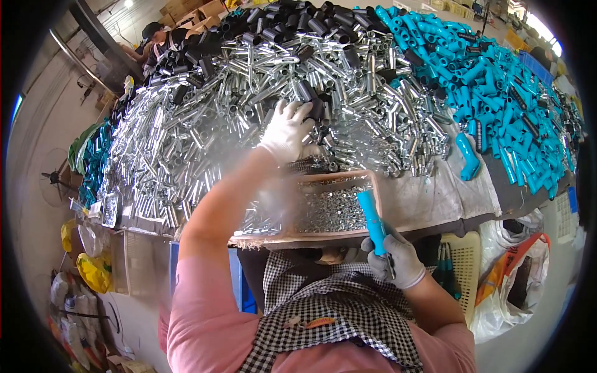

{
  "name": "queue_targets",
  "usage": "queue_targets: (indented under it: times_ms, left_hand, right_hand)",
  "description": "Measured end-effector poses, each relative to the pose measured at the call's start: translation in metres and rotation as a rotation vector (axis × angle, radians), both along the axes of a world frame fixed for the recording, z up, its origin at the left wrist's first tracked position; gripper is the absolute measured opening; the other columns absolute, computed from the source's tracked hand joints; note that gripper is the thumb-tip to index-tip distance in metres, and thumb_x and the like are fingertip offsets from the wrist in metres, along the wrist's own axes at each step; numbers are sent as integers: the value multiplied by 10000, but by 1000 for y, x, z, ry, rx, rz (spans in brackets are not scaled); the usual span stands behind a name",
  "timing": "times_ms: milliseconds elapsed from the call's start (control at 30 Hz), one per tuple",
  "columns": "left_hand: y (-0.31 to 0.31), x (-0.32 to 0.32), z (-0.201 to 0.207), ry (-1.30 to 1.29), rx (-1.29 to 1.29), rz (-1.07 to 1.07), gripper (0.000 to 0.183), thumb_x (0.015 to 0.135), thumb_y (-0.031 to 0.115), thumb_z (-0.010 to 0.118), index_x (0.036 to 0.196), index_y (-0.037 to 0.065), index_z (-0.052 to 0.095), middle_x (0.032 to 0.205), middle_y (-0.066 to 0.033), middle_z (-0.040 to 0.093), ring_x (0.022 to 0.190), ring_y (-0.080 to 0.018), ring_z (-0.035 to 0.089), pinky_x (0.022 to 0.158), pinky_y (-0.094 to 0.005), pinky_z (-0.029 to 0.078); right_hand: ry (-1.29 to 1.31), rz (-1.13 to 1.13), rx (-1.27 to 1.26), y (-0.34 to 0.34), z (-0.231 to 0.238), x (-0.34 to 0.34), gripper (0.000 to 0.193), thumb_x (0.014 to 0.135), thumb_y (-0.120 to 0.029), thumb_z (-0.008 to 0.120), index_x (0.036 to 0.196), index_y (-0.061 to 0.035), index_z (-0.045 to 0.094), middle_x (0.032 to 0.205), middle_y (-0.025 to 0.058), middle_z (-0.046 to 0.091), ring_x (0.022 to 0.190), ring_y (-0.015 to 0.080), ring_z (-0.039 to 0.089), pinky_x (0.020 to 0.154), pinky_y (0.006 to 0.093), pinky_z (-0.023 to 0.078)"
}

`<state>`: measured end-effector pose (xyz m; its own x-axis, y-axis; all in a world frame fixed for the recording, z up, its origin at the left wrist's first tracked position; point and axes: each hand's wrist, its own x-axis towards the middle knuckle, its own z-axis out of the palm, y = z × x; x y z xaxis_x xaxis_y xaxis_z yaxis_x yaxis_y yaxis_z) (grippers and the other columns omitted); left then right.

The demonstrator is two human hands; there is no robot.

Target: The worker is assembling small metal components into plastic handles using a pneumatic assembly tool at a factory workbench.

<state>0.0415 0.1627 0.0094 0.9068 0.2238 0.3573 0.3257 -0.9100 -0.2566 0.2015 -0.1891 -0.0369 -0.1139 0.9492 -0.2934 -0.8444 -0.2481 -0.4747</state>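
Observation:
My left hand, in a white glove, reaches over the middle of the pile. Its fingers look spread, with the tips against a black plastic sleeve; whether they grip it is hard to see. Small dark parts lie just below that hand. Near the front edge of the table, my right hand in a grey glove is closed around a teal plastic handle. This handle points up and slightly left, and a short dark metal end sticks out below the fist.
Shiny metal tubes cover the table, with black sleeves behind and teal handles heaped at right. A shallow tray of small metal pieces sits before me. A yellow crate stands below right. Another person is at far left.

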Motion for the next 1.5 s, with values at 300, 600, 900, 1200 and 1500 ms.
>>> queue_targets:
  times_ms: [300, 600, 900, 1200, 1500]
  left_hand:
    - [-68, -2, 41, -881, -1665, 102, 214, 891, 115, 581, 1034, -43, 563, 911, -121, 649, 805, -189, 645, 710, -287, 527]
    - [-178, -93, -4, -235, -1625, -63, 449, 953, 201, 641, 1307, -61, 555, 1147, -149, 675, 1065, -201, 632, 929, -339, 512]
    - [-237, -101, -35, -1245, -2241, 2, 373, 981, 422, 532, 998, 51, 497, 842, -97, 541, 617, -217, 542, 572, -382, 485]
    - [-240, -115, -47, -1013, -2324, -10, 471, 971, 436, 570, 1201, 33, 487, 835, -75, 590, 643, -172, 601, 593, -301, 521]
    - [-266, -120, -54, -775, -2328, 229, 255, 891, 168, 633, 1078, 13, 553, 777, -42, 592, 583, -110, 561, 531, -256, 476]
  right_hand:
    - [224, 114, 112, -12, -8, -14, 647, 927, -377, 635, 1442, -146, 319, 1066, 142, 586, 545, 131, 505, 418, 248, 390]
    - [199, 338, 95, 0, -8, -62, 518, 921, -315, 663, 1352, -159, 422, 1048, 147, 615, 600, 158, 535, 470, 283, 445]
    - [-793, 844, 239, 48, 9, -101, 494, 857, -379, 706, 1159, -7, 587, 1004, 164, 669, 846, 246, 675, 789, 371, 542]
    - [-2409, 337, 545, 238, 57, -66, 321, 876, -293, 639, 1049, -23, 627, 943, 185, 701, 884, 328, 690, 823, 429, 547]
    - [-2374, 390, 530, 271, 49, -62, 314, 833, -126, 552, 1124, -55, 646, 937, 220, 693, 852, 373, 682, 815, 467, 534]
